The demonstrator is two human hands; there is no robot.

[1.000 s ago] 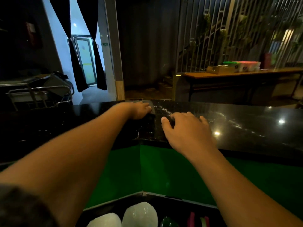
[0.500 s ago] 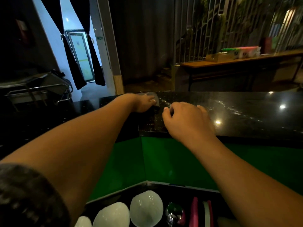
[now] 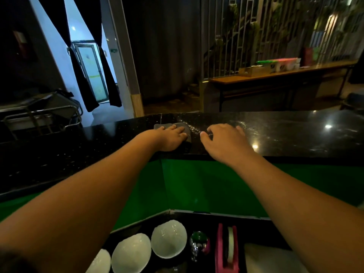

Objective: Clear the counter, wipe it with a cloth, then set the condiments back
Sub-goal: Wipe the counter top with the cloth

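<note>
Wiping step: grey cloth pinned to the black table under my left hand.
My left hand lies flat on the cloth, fingers straight, pressing it down near the table's far edge. My right hand rests just beside it on bare stone, fingers loosely bent, gripping nothing. The cloth is a flat folded pad, its long side running left to right along the table. Wet streaks shine to its right, so I judge the next move calls for an even sweep over the dry part.
</note>
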